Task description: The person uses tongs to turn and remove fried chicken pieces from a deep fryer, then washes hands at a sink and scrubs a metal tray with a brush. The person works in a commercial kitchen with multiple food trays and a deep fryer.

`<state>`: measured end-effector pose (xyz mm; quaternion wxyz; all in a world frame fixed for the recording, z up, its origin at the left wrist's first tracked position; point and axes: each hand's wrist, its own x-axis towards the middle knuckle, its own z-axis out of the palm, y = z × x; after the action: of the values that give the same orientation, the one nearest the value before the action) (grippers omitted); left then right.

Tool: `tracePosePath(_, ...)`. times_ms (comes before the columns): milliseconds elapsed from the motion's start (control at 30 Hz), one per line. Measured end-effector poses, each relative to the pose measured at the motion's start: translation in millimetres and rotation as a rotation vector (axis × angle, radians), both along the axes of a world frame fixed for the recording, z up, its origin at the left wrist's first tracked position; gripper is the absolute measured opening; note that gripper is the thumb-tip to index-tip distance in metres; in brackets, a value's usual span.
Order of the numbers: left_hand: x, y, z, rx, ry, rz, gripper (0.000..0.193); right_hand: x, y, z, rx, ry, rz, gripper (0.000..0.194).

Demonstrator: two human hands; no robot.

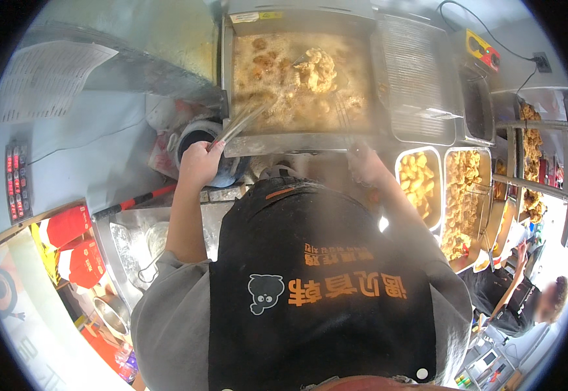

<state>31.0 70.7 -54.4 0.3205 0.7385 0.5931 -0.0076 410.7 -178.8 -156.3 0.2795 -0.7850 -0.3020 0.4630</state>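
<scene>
My left hand grips a pair of long metal tongs that reach over the near left part of a deep fryer. Steam blurs my right hand, which is closed around a thin metal handle at the fryer's near right edge. Further in, a heap of pale golden fried pieces stands above the bubbling oil. What bears the heap is mostly hidden. Darker browned pieces float in the oil to its left.
Right of the fryer lies a wire draining rack. Nearer stand a tray of yellow pieces and a tray of fried pieces. A black bucket stands by my left hand. A co-worker is at the far right.
</scene>
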Motion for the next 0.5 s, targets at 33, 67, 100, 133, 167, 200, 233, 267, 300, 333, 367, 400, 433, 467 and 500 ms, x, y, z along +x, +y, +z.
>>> tracePosePath(33, 1, 0, 2, -0.005, 0.005, 0.002, 0.054, 3, -2, -5, -0.013, -0.02, 0.04, 0.024)
tracePosePath(67, 1, 1, 3, 0.0, 0.01, -0.001, 0.054, 3, -7, -9, 0.066, -0.161, 0.129, 0.026)
tracePosePath(100, 2, 1, 5, 0.009, 0.026, -0.002, 0.055, 5, -10, -15, 0.141, -0.317, 0.207, 0.029)
tracePosePath(133, 2, 2, 8, 0.014, 0.018, 0.004, 0.055, 6, -16, -20, 0.307, -0.595, 0.335, 0.032)
tracePosePath(167, 2, 3, 10, 0.019, 0.024, 0.013, 0.055, 8, -17, -25, 0.236, -0.766, 0.466, 0.035)
tracePosePath(200, 2, 4, 12, 0.024, 0.034, 0.024, 0.055, 9, -22, -29, 0.29, -0.867, 0.482, 0.039)
tracePosePath(233, 2, 4, 15, 0.032, 0.042, 0.024, 0.055, 11, -22, -33, 0.112, -0.856, 0.5, 0.043)
tracePosePath(267, 1, 5, 18, 0.039, 0.056, 0.026, 0.055, 13, -25, -35, -0.064, -0.815, 0.528, 0.046)
tracePosePath(300, 2, 5, 20, 0.06, 0.07, 0.025, 0.055, 15, -25, -36, -0.13, -0.796, 0.48, 0.048)
tracePosePath(333, 2, 6, 23, 0.076, 0.06, 0.012, 0.053, 16, -26, -34, -0.19, -0.754, 0.447, 0.049)
tracePosePath(367, 2, 7, 26, 0.076, 0.056, 0.013, 0.053, 17, -26, -32, -0.249, -0.712, 0.412, 0.05)
tracePosePath(400, 2, 7, 28, 0.08, 0.052, 0.012, 0.053, 18, -27, -28, -0.25, -0.711, 0.395, 0.051)
tracePosePath(433, 3, 7, 30, 0.072, 0.055, 0.012, 0.053, 18, -27, -23, -0.25, -0.713, 0.377, 0.052)
tracePosePath(467, 3, 7, 32, 0.079, 0.041, 0.009, 0.053, 18, -28, -16, -0.25, -0.715, 0.361, 0.052)
tracePosePath(500, 4, 7, 34, 0.074, 0.036, 0.006, 0.053, 18, -29, -9, -0.226, -0.732, 0.351, 0.05)
